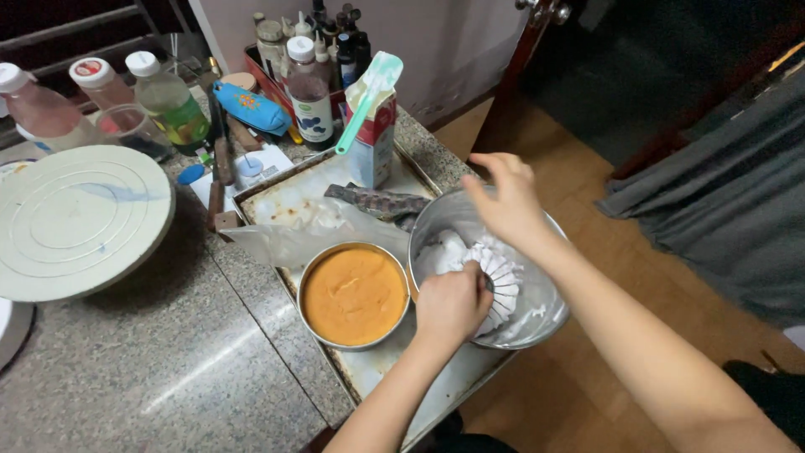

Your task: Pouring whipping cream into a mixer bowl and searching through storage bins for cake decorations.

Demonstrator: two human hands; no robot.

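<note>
My left hand [451,304] is closed around the handle of a whisk [496,281] coated in white cream, held inside a metal mixing bowl [545,315] with white cream in it. My right hand [506,200] hovers over the bowl's far rim with fingers apart, holding nothing. Left of the bowl sits a round tin of orange batter [354,294]. Both rest on a worn metal baking tray [381,369].
A milk carton [373,138] with a mint spatula [369,99] stands at the tray's back. A white cake turntable [75,220] lies left on the granite counter [184,361]. Bottles [172,105] and a box of small bottles [312,50] line the back. Wooden floor lies right.
</note>
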